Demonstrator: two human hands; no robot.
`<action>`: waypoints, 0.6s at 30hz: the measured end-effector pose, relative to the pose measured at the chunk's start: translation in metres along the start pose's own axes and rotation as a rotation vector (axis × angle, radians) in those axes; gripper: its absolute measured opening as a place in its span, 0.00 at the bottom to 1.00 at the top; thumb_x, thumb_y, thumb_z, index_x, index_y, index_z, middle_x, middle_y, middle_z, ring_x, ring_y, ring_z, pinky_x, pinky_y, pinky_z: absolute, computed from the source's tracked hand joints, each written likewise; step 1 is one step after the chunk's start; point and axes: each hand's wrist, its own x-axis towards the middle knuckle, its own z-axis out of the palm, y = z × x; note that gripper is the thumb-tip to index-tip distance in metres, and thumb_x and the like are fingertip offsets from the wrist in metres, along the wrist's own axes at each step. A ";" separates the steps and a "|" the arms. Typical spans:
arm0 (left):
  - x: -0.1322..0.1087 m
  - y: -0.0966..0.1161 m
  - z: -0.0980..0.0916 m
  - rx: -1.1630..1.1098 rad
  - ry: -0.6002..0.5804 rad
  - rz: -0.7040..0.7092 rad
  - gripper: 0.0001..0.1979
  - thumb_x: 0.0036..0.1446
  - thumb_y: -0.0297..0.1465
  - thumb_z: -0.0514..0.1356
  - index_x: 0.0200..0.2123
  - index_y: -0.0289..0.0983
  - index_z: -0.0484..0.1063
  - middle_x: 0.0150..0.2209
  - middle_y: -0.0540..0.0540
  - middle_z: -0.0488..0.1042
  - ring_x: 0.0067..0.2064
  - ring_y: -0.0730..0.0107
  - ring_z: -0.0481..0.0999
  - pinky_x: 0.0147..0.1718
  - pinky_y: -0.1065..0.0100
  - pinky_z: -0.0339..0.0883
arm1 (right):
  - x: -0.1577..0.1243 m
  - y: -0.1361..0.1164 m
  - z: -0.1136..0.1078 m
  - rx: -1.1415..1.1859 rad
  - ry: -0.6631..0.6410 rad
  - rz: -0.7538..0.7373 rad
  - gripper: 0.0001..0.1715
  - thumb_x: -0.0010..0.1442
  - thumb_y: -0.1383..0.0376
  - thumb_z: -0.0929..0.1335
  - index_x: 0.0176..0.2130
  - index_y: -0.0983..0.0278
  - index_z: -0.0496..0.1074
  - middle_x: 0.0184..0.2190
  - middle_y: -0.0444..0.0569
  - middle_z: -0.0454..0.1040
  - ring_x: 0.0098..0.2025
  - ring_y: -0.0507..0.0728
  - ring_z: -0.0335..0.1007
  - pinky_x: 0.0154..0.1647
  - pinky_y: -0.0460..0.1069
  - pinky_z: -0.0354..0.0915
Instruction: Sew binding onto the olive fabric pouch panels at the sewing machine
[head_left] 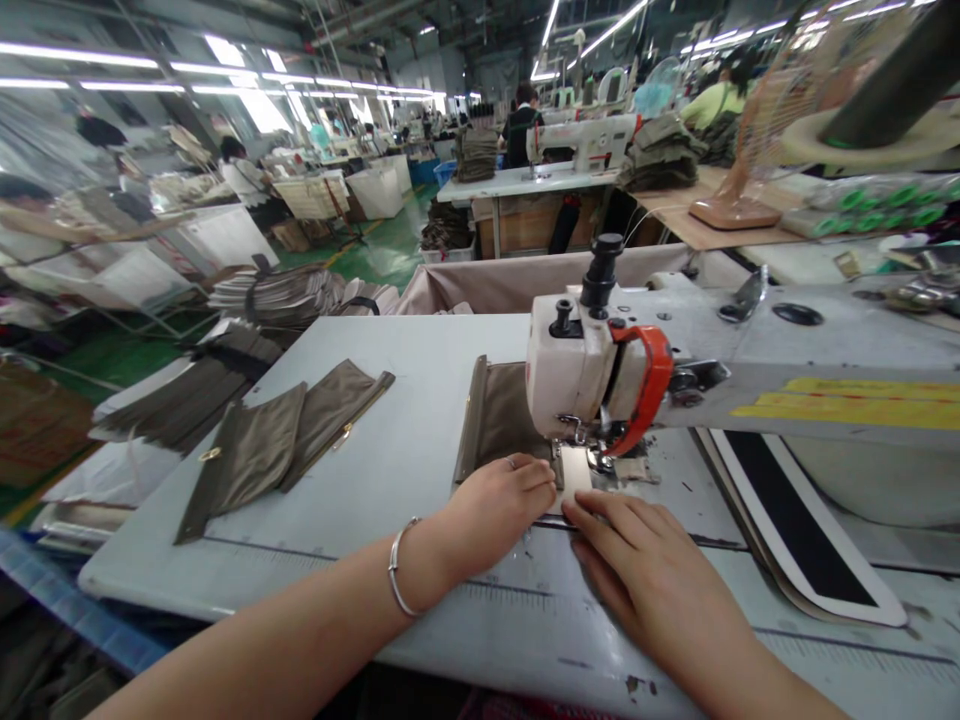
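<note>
Fabric piece [501, 415] (olive) seemingly lies under left hand [499, 505] and right hand [645, 570].

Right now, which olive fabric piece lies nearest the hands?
The piece under the sewing machine, beside the left hand; the others lie apart, farther left.

Olive fabric pieces [285, 440] — fan [772, 110] beyond

Left hand [501, 503], right hand [637, 570] palms down
</note>
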 end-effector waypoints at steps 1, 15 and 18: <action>0.002 -0.002 0.001 -0.009 0.006 -0.007 0.09 0.64 0.24 0.55 0.47 0.29 0.69 0.48 0.40 0.73 0.54 0.62 0.71 0.56 0.63 0.66 | 0.002 0.002 0.000 -0.005 -0.006 -0.002 0.21 0.65 0.64 0.63 0.58 0.63 0.65 0.53 0.53 0.69 0.53 0.61 0.64 0.51 0.59 0.63; 0.019 -0.019 0.017 0.080 0.063 -0.122 0.08 0.63 0.23 0.54 0.44 0.31 0.70 0.43 0.42 0.73 0.50 0.61 0.72 0.54 0.60 0.68 | 0.031 0.016 0.006 -0.108 -0.034 0.033 0.23 0.66 0.61 0.62 0.59 0.65 0.65 0.54 0.55 0.70 0.50 0.64 0.67 0.47 0.61 0.63; 0.020 -0.020 0.018 0.088 0.074 -0.132 0.08 0.63 0.23 0.53 0.42 0.31 0.71 0.43 0.41 0.74 0.50 0.61 0.72 0.53 0.60 0.68 | 0.032 0.016 0.007 -0.076 -0.023 0.038 0.23 0.66 0.63 0.63 0.58 0.64 0.65 0.54 0.55 0.70 0.51 0.64 0.66 0.47 0.61 0.62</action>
